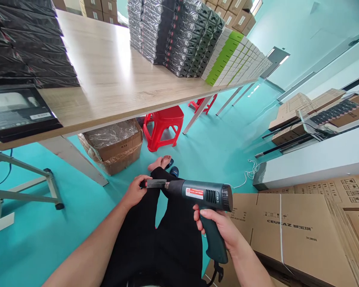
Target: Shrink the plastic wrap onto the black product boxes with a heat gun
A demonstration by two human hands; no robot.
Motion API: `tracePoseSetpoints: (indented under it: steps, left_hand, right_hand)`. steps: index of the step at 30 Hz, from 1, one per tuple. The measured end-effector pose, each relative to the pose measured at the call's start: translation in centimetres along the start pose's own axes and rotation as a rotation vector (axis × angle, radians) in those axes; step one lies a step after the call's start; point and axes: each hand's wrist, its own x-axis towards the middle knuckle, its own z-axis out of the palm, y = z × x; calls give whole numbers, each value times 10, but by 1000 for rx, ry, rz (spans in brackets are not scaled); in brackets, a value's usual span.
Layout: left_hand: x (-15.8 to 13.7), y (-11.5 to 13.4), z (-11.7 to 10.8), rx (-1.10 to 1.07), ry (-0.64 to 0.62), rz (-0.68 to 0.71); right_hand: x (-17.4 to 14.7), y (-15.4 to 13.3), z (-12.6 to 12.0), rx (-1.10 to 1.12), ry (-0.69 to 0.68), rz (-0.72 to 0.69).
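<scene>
My right hand [214, 225] is wrapped round the grip of a dark green heat gun [208, 194], its cord hanging from the bottom of the handle. The gun lies level over my lap, its nozzle pointing left. In my left hand [137, 189] is a flat grey metal piece [156, 183] with a dark and red end under the fingers; it looks like a scraper, but its kind is not certain. The piece's right end sits right at the nozzle tip; whether they touch, I cannot tell.
A wooden table [107, 95] ahead bears stacks of film-wrapped black boxes [179, 36] and white-green boxes [227, 56]. Below it are a red stool [164, 123] and an open carton [119, 147]. Flat cartons [290, 231] lie to my right; a white cord [251, 171] trails on the floor.
</scene>
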Motion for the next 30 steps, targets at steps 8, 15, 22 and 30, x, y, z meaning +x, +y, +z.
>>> tracePoseSetpoints:
  steps: [8, 15, 22, 30]
  left_hand:
    - [-1, -6, 5, 23, 17, -11]
    - [-2, -13, 11, 108, 10, 32]
    - [-4, -10, 9, 159, 6, 53]
    - [-2, -13, 10, 181, 24, 79]
  right_hand:
    - [1, 0, 6, -56, 35, 3]
    - [-2, -1, 33, -55, -115, -56]
    - [1, 1, 40, -152, -173, -88]
    - [3, -1, 43, -186, -181, -63]
